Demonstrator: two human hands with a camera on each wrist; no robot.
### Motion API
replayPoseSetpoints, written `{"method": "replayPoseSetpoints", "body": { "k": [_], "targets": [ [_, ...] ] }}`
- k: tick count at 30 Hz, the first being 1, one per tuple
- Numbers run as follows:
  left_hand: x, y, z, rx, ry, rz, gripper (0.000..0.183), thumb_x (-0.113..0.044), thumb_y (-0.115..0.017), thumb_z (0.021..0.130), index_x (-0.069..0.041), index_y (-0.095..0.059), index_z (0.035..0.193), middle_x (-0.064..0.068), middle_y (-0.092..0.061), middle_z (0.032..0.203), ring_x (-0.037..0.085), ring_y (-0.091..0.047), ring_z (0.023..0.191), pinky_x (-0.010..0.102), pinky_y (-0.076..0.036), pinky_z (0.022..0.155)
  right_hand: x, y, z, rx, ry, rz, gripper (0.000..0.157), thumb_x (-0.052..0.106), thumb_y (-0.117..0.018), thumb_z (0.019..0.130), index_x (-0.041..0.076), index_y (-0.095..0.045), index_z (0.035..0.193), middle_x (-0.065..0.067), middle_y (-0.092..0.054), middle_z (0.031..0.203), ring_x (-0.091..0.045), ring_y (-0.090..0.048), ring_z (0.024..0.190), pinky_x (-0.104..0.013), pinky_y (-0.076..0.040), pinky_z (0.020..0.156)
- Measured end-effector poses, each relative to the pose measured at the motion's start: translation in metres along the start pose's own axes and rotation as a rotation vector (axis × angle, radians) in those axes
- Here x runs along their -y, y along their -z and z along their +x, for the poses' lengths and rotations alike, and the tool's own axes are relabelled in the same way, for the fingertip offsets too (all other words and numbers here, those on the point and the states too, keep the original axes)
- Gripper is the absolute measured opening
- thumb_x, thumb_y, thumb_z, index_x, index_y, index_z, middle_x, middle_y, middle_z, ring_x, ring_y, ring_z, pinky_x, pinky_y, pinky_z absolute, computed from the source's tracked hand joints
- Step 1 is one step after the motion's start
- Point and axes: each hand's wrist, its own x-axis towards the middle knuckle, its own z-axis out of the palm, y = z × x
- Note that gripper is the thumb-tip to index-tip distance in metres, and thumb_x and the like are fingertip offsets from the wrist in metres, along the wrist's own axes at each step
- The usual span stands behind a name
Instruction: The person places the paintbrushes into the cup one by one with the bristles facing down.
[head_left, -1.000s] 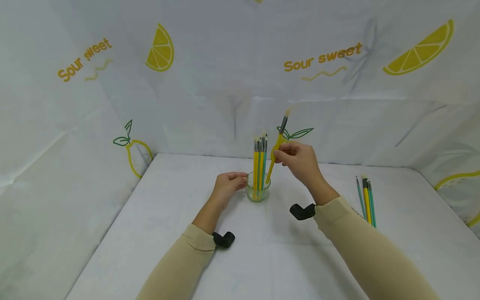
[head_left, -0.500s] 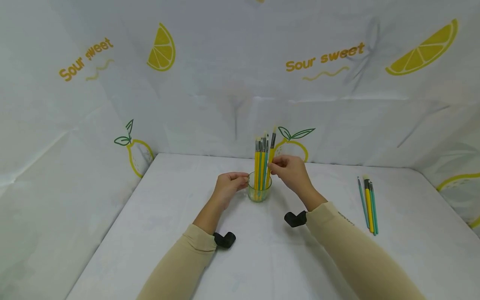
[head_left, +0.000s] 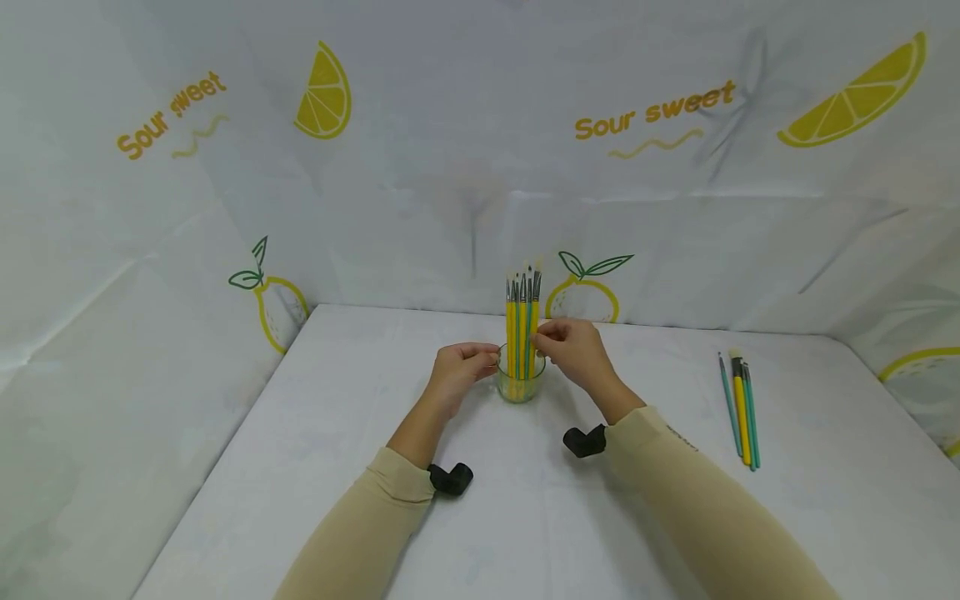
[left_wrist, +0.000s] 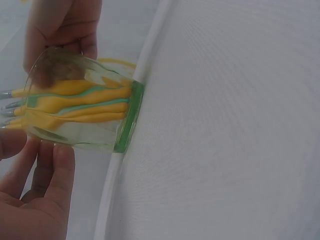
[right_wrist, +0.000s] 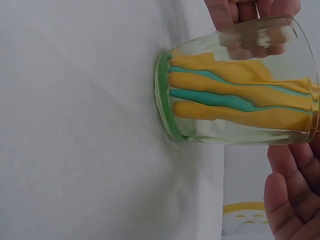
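Tumbler (head_left: 517, 392), clear glass w/ green base, upright on white tablecloth (head_left: 480, 517); yellow + teal paintbrushes (head_left: 512, 325) standing in it, bristles up. L hand (head_left: 459, 368) at tumbler's left, gripping it nr rim. R hand (head_left: 576, 348) at tumbler's right, thumb/fingers pinching rightmost yellow brush (head_left: 535, 317). 3 loose brushes (head_left: 741, 408) well right of tumbler.

Clear glass tumbler (left_wrist: 97, 136) is gleaming glossily, paintbrush handles (head_left: 522, 332) are showing smooth paint, metal ferrules (head_left: 522, 292) are glinting, table (head_left: 480, 525) is showing a matt, cloth-like surface, creased backdrop (head_left: 420, 217) is catching faint sheen, cloth sleeves (head_left: 705, 508) are looking matt
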Motion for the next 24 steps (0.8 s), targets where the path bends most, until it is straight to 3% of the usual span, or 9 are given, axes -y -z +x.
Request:
{"method": "replayPoseSetpoints", "body": {
  "k": [9, 24],
  "targets": [
    [-0.0015, -0.0017, -0.0002, -0.001, 0.002, 0.006, 0.021, -0.007, -0.065, 0.09, 0.004, -0.072, 0.107, 0.015, -0.07, 0.112, 0.015, -0.071, 0.091, 0.03, -0.06, 0.087, -0.0007, -0.005, 0.0018, 0.008, -0.009, -0.008, 0.026, 0.034, -0.064, 0.094, 0.01, -0.073, 0.102, -0.007, -0.071, 0.093, -0.02, -0.063, 0.078, -0.028, -0.057, 0.067],
    [-0.0005, -0.0004, -0.0004, -0.003, -0.007, 0.018, 0.022, -0.008, -0.065, 0.09, 0.004, -0.073, 0.106, 0.015, -0.071, 0.112, 0.017, -0.071, 0.091, 0.031, -0.06, 0.088, -0.002, -0.0104, 0.0037, 0.033, -0.022, -0.066, 0.028, 0.036, -0.064, 0.094, 0.012, -0.073, 0.103, -0.005, -0.072, 0.1, -0.02, -0.064, 0.085, -0.03, -0.057, 0.071]
  ]
}}
